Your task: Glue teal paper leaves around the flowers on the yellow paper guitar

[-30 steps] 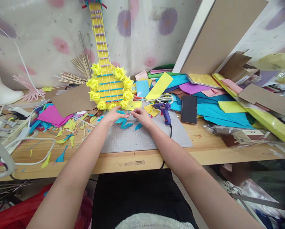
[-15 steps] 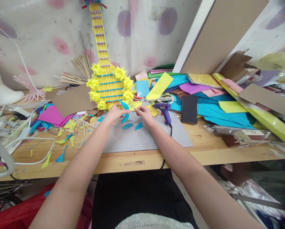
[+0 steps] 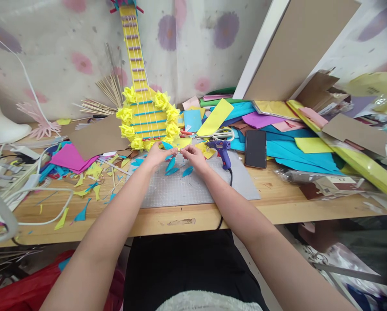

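My left hand [image 3: 157,156] is closed in a pinch on a blue paper leaf [image 3: 166,145], which sticks up past the fingers. Close beside it, my right hand [image 3: 193,155] has its fingers pressed together; what they pinch is too small to make out. Both sets of fingertips nearly meet above the grey cutting mat [image 3: 167,196]. Several more blue leaves lie on the mat below the hands, one of them a blue leaf [image 3: 187,171] under my right wrist. Behind the hands stands a yellow paper guitar [image 3: 148,115] edged with yellow paper flowers.
A purple glue gun [image 3: 223,151] lies right of my right hand, near scissors [image 3: 224,134] and a phone [image 3: 256,149]. Coloured paper sheets [image 3: 297,151] pile up at the right. Paper scraps [image 3: 94,170], bamboo sticks [image 3: 98,106] and a white cable [image 3: 44,223] are at the left.
My right hand's fingertips have come slightly closer to my left hand's. The blue leaf in my left hand has tilted lower. The whole view has shifted a little.
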{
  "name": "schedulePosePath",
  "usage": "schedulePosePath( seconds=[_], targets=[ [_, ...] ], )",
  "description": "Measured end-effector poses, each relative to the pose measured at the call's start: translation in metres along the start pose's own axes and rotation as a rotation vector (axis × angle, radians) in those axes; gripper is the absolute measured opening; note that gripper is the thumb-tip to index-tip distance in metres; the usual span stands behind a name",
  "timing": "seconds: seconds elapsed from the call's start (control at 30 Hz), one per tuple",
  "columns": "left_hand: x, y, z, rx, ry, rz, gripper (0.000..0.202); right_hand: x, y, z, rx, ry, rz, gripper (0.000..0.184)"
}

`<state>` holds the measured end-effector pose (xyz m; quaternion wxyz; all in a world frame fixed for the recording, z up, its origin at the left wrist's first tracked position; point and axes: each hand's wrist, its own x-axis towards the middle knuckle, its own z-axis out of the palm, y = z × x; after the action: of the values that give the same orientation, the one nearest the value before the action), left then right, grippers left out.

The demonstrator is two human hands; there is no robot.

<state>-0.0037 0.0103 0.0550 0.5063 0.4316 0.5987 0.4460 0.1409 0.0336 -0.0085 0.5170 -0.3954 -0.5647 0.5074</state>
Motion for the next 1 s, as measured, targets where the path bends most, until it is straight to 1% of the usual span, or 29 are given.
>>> schedulePosePath(
  seconds=[0.1, 0.23, 0.3, 0.53, 0.67, 0.77, 0.87, 1.0],
  targets=[
    [-0.002, 0.003, -0.004, -0.022, -0.007, -0.024, 0.050, 0.001, 0.002, 0.000, 0.008, 0.007, -0.001, 0.038],
    [-0.004, 0.004, -0.005, 0.005, -0.013, 0.005, 0.044, 0.001, 0.003, 0.001, 0.018, -0.005, 0.000, 0.039],
    [-0.005, 0.004, -0.004, 0.023, 0.003, 0.019, 0.043, 0.001, 0.003, 0.002, 0.033, -0.014, 0.002, 0.040],
    [-0.001, -0.001, 0.000, 0.028, 0.067, 0.047, 0.052, -0.002, -0.001, 0.003, 0.060, -0.044, 0.007, 0.040],
    [0.001, -0.002, -0.002, 0.031, 0.066, 0.038, 0.053, -0.002, -0.001, 0.003, 0.062, -0.045, 0.005, 0.040],
    [-0.001, 0.001, -0.006, 0.021, 0.047, -0.007, 0.053, -0.001, 0.000, 0.002, 0.047, -0.022, 0.011, 0.040],
    [-0.004, 0.006, -0.015, 0.017, 0.031, -0.056, 0.059, -0.001, 0.000, 0.003, 0.022, -0.004, 0.018, 0.039],
    [-0.004, 0.010, -0.028, 0.037, 0.045, -0.057, 0.059, -0.002, -0.001, 0.005, 0.036, 0.005, 0.002, 0.038]
  ],
)
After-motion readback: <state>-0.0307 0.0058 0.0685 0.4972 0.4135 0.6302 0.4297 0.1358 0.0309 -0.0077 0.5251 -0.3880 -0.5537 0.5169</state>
